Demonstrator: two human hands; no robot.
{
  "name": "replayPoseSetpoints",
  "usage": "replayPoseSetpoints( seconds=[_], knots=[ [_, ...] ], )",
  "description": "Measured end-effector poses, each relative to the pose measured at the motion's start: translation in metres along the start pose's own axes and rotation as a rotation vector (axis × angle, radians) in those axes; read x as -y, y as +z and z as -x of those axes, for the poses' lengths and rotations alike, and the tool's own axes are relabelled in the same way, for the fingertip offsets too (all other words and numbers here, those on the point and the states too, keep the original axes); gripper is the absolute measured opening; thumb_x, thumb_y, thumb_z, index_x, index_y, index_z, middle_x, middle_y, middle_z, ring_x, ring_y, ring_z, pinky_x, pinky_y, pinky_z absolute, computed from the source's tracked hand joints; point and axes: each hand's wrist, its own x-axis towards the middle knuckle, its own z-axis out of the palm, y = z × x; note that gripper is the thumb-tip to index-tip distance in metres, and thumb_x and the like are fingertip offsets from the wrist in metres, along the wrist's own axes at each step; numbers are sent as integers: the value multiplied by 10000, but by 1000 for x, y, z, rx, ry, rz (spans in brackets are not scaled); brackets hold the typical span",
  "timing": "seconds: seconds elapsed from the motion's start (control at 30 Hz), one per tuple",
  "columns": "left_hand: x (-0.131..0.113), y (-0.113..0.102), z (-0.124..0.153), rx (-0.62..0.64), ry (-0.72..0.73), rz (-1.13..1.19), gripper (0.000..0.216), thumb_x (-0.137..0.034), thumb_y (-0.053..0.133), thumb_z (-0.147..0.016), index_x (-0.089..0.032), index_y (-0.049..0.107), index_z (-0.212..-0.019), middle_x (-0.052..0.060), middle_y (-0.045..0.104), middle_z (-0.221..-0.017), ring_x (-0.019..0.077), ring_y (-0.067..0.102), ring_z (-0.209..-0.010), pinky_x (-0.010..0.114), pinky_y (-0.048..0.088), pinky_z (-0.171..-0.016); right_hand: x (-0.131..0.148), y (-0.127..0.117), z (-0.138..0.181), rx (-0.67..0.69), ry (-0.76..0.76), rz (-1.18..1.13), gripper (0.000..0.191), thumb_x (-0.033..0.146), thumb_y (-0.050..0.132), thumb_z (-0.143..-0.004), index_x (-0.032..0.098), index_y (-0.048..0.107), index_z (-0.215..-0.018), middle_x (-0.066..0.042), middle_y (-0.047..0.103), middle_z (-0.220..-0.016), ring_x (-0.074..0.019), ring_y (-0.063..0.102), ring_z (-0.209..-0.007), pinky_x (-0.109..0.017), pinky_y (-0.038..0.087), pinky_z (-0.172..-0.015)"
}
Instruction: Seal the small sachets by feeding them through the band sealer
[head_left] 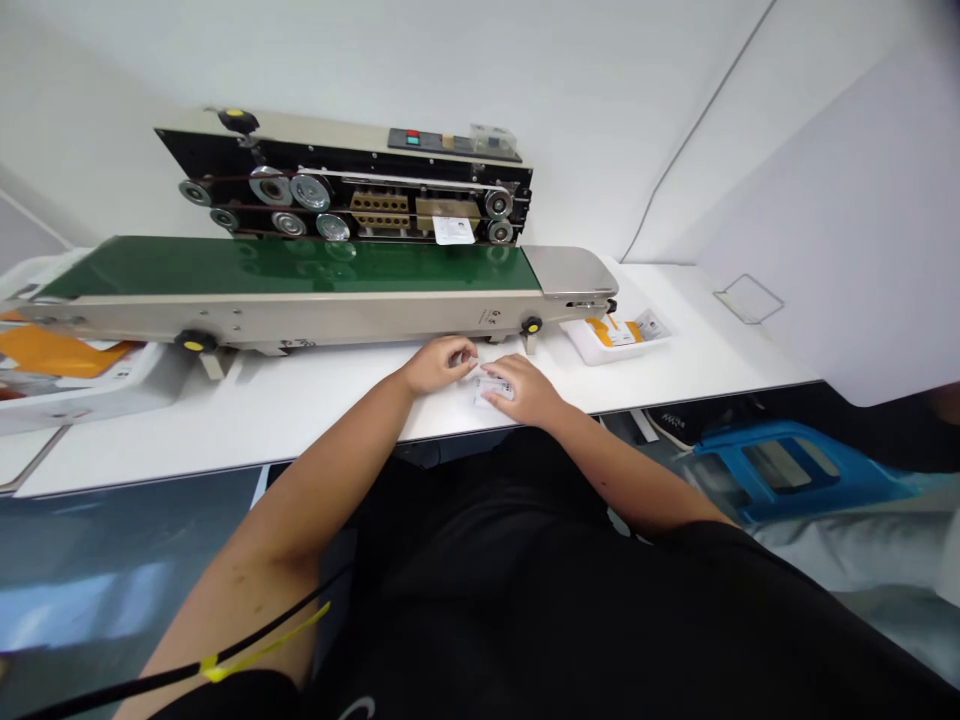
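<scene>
Packet, small, white, printed (490, 387): probably light, slippery; right fingers (504, 368) pinch three-o'clock edge, sensible hold; left fingers (455, 345) curled, grip unclear.

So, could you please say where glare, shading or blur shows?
Head view: pale glare on the floor, lower left; rollers mirrored in the green belt; top right corner dark; print on the packet at the right hand too blurred to read.

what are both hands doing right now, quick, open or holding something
Left hand: curled beside the packet; whether it grips anything cannot be told.
Right hand: closed, holding the small white packet.
</scene>
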Motion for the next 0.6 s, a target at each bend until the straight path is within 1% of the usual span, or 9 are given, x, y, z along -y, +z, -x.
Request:
replayPoseSetpoints(
  seconds=[0.07,0.13,0.23,0.3,0.37,0.43,0.47,0.53,0.6],
  knots=[
    [1,0,1,-18,-25,16,280,-437,621,-938,-177,699,-1009,38,667,-874,167,586,-765,288,457,-710,-3,10,15,81,-14,59,670,506,746,-903,146,629,-1456,-192,644,-1456,-368,578,-1343,-540,468,-1157],
    [1,0,1,-27,-39,26,278,-438,627,-937,-177,701,-1000,35,670,-869,162,580,-751,287,456,-706,-7,14,24,132,-13,105,795,559,774,-878,149,572,-1529,-196,542,-1587,-398,487,-1467,-587,398,-1230],
    [2,1,1,-36,-53,32,269,-427,627,-937,-176,703,-998,34,677,-869,157,576,-737,285,458,-704,-12,15,31,173,-80,113,842,599,785,-868,150,563,-1545,-180,522,-1616,-394,449,-1520,-587,365,-1271],
    [2,2,1,-41,-56,29,256,-412,629,-933,-175,703,-997,33,676,-866,154,574,-734,285,459,-707,-14,15,33,188,-156,92,806,586,786,-878,171,578,-1536,-154,543,-1605,-370,460,-1524,-571,373,-1279],
    [3,2,2,-42,-49,27,239,-394,630,-929,-175,701,-994,33,678,-870,153,573,-734,286,460,-710,-16,15,35,193,-226,59,687,504,762,-924,203,599,-1520,-114,592,-1568,-327,490,-1511,-545,403,-1272],
    [3,3,2,-41,-43,27,227,-382,625,-926,-176,698,-988,33,678,-872,152,570,-734,286,459,-708,-18,14,38,200,-289,16,560,356,713,-967,214,621,-1500,-79,628,-1536,-285,514,-1496,-512,432,-1263],
    [3,3,2,-38,-41,28,226,-381,622,-927,-176,697,-985,33,676,-871,152,568,-734,286,457,-706,-19,14,39,207,-313,-8,529,280,684,-969,218,630,-1492,-63,635,-1529,-269,518,-1494,-497,444,-1259],
    [3,4,2,-33,-40,27,234,-389,616,-929,-177,697,-983,32,671,-863,153,563,-733,285,453,-699,-21,14,41,216,-331,-56,537,161,628,-945,242,646,-1475,-26,655,-1506,-243,529,-1486,-481,462,-1251],
    [2,4,2,-25,-38,23,243,-400,614,-930,-178,697,-987,32,670,-864,155,561,-735,285,449,-694,-22,14,41,199,-296,-96,564,93,574,-919,265,673,-1446,-4,691,-1458,-226,555,-1464,-473,477,-1241]
  ],
)
